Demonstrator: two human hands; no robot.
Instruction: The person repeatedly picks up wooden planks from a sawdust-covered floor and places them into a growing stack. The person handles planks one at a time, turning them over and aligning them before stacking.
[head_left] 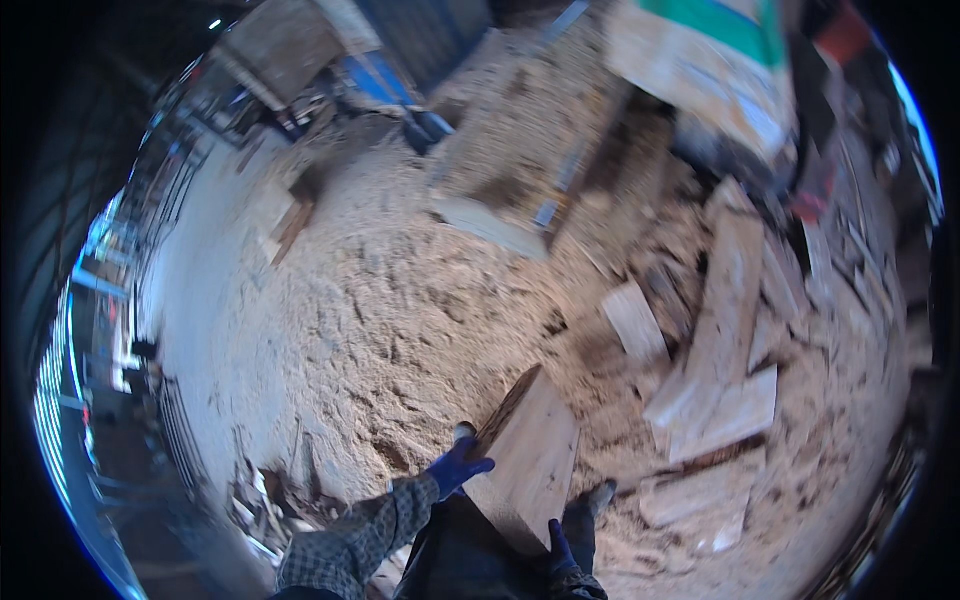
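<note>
A thick wooden board [530,455] with a dark, rough bark edge on its far left side is held in front of my legs, tilted. My left hand [460,468], in a blue glove, grips its left edge, thumb lying over the top face. At the board's near right end, my right hand [562,550], also blue-gloved, is closed on the edge; part of it is hidden at the lower rim. My shoes [605,492] show on either side of the board, on ground covered with sawdust [370,330].
Several wood offcuts [715,410] lie piled to my right, with a long plank [735,275] among them. Ahead stands a sawdust-covered machine or bench [520,130]. A white and green sack [710,60] is at the far right. Scrap wood [275,505] lies at the lower left.
</note>
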